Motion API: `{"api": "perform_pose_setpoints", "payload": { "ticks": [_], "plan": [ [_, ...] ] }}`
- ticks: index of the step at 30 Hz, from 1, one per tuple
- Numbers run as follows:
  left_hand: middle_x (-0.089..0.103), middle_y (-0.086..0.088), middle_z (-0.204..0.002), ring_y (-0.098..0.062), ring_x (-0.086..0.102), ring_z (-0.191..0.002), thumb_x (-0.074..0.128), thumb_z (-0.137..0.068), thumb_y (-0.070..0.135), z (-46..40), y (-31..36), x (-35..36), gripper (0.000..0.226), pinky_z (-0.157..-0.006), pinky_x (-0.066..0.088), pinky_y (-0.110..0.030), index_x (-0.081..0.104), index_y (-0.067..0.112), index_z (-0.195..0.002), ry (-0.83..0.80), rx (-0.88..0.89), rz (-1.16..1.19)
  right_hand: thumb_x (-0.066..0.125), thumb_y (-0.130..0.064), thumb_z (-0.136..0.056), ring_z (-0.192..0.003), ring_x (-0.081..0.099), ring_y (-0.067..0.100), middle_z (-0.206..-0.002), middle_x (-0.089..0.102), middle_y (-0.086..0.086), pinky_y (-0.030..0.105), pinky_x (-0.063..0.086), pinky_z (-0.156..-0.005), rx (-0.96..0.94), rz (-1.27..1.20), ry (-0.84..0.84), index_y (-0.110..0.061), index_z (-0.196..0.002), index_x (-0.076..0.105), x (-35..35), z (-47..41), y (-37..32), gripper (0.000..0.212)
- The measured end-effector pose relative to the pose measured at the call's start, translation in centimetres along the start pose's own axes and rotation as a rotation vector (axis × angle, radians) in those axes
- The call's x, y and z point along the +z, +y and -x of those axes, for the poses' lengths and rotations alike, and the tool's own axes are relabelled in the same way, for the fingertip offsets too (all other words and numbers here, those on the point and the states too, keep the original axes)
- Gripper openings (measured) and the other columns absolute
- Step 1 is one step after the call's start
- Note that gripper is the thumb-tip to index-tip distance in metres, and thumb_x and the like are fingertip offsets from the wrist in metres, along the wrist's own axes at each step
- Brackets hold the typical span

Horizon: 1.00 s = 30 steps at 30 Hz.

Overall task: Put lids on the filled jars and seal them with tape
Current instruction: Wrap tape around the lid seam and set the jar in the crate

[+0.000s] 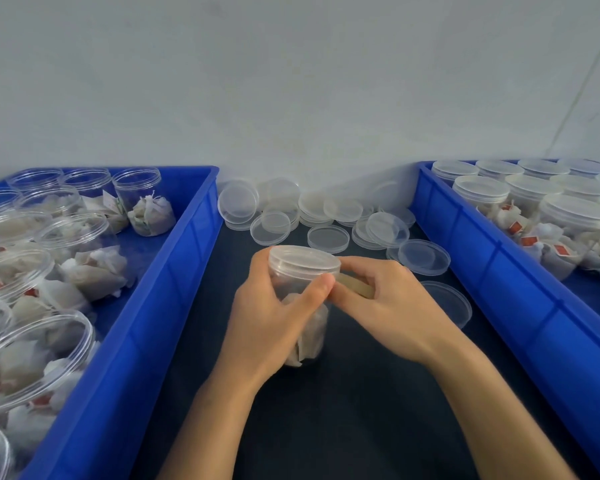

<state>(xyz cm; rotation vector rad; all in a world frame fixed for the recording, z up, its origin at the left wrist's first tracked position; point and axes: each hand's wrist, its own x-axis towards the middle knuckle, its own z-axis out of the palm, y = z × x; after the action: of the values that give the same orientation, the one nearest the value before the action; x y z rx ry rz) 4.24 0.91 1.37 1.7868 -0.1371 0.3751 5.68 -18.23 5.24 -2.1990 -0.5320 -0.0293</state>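
A clear plastic jar point(310, 327) filled with white tea bags stands on the dark table in the middle, with a clear lid point(303, 259) on top. My left hand point(271, 317) wraps around the jar's left side, its thumb pressing just under the lid. A roll of yellowish tape point(355, 285) sits in my right hand point(385, 303), held against the jar's right side just under the lid. Most of the roll is hidden by my fingers.
A blue crate point(174, 278) on the left holds several open filled jars. Another blue crate point(492, 258) on the right holds several lidded jars. Loose clear lids point(326, 216) lie scattered at the back of the dark table point(361, 410), some beside my right hand.
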Motion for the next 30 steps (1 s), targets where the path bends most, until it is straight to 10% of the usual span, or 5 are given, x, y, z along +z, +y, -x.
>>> {"api": "perform_pose_setpoints", "payload": {
  "ticks": [6, 20, 30],
  "plan": [
    [0.075, 0.017, -0.114, -0.006, 0.074, -0.104, 0.069, -0.077, 0.074, -0.4, -0.3, -0.6, 0.059, -0.083, 0.057, -0.027, 0.064, 0.035, -0.122, -0.010, -0.084, 0.104, 0.045, -0.053, -0.098, -0.086, 0.063, 0.027, -0.094, 0.072, 0.004, 0.061, 0.052, -0.085, -0.005, -0.035, -0.065, -0.034, -0.121, 0.068, 0.1, 0.0, -0.1, 0.038],
    [0.076, -0.008, -0.103, -0.027, 0.076, -0.095, 0.068, -0.082, 0.071, -0.7, -0.9, -1.4, 0.064, -0.086, 0.063, -0.050, 0.072, 0.013, -0.110, -0.105, -0.178, 0.197, 0.047, -0.060, -0.098, -0.072, 0.056, 0.008, -0.072, 0.061, -0.022, 0.031, 0.037, -0.068, 0.080, 0.140, 0.004, -0.039, -0.116, 0.064, -0.3, 0.0, 0.4, 0.033],
    [0.078, -0.011, -0.110, -0.034, 0.075, -0.104, 0.062, -0.079, 0.078, -0.7, -0.6, -1.8, 0.076, -0.094, 0.059, -0.051, 0.072, 0.013, -0.117, -0.203, -0.243, 0.190, 0.045, -0.076, -0.088, -0.069, 0.062, 0.011, -0.073, 0.068, -0.012, 0.043, 0.053, -0.071, 0.093, 0.102, -0.013, -0.039, -0.103, 0.056, -0.1, 0.0, 0.3, 0.041]
  ]
}}
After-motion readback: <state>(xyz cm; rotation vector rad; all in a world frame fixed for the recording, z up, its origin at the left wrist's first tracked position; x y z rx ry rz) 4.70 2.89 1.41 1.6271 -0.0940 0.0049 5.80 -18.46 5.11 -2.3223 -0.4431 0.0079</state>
